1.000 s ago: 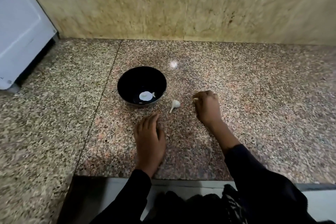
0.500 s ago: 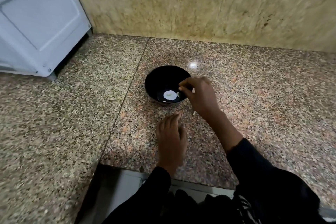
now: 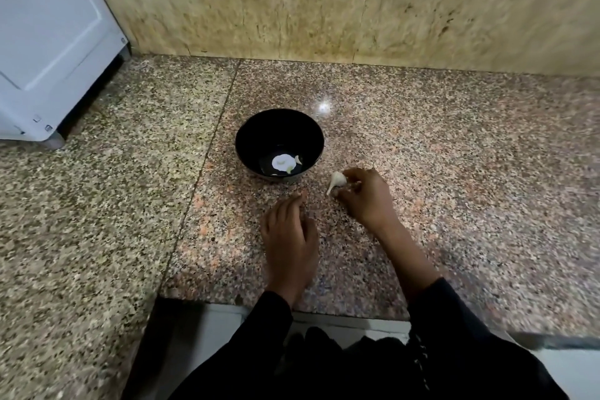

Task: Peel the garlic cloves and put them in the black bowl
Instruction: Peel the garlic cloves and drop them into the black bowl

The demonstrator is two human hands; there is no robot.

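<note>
Right hand (image 3: 368, 196) pinches a garlic clove (image 3: 337, 180) at frame center, just right of the black bowl (image 3: 253, 133) w/ pale peeled pieces inside; left hand (image 3: 289, 237) rests flat, fingers relaxed, on granite counter (image 3: 454, 172).

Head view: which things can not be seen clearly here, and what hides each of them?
- Right hand: its fingertips at the garlic clove are blurred; grip uncertain.
- Black bowl: pale pieces inside mix with a glare; their count is unclear.
- White appliance: cut off by the left edge.
- Left hand: its palm faces down, hidden against the counter.
</note>
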